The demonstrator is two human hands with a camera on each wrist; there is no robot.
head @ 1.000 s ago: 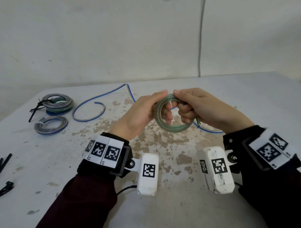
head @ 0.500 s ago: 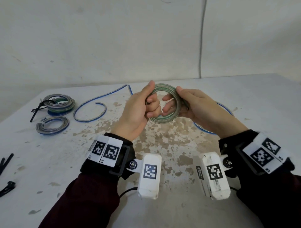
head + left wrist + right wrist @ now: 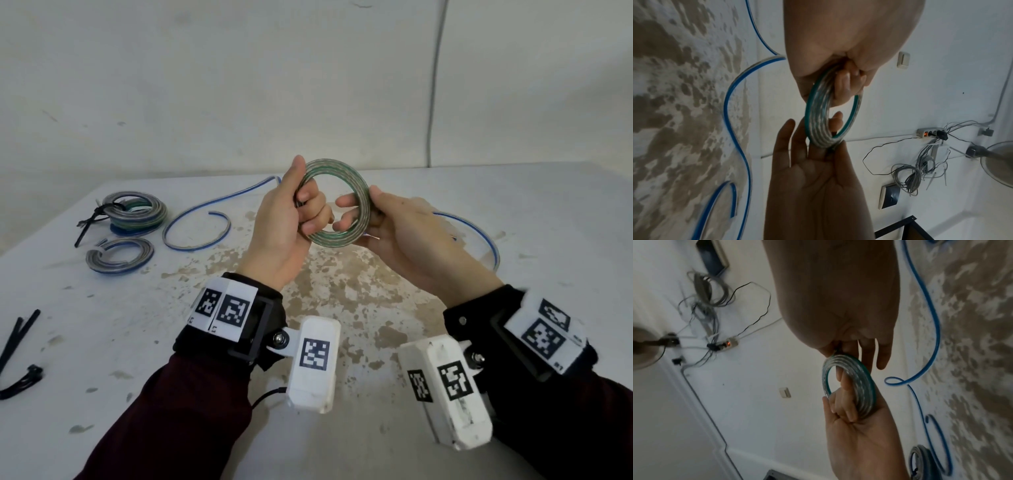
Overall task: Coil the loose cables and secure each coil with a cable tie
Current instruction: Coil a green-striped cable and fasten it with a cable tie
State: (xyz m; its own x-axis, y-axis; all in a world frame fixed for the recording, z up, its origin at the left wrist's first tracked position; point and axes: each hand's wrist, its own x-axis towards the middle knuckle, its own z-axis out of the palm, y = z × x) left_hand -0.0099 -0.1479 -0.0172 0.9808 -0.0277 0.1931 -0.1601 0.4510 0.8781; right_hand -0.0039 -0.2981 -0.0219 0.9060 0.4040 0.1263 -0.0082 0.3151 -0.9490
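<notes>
At frame centre, a coiled green-striped translucent flat cable (image 3: 337, 202) is gripped by the left hand (image 3: 284, 226) and pinched by the right hand (image 3: 404, 236); coiling seems complete, so a black plastic cable tie (image 3: 17, 332), lower left, is needed next.

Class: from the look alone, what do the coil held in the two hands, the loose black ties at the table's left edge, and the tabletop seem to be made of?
Coil: probably clear glossy plastic over silvery wire, with a green stripe.
Ties: likely matte black plastic; thin, flat strips.
Tabletop: white painted surface, worn off in brown patches; the base material is unclear.
</notes>
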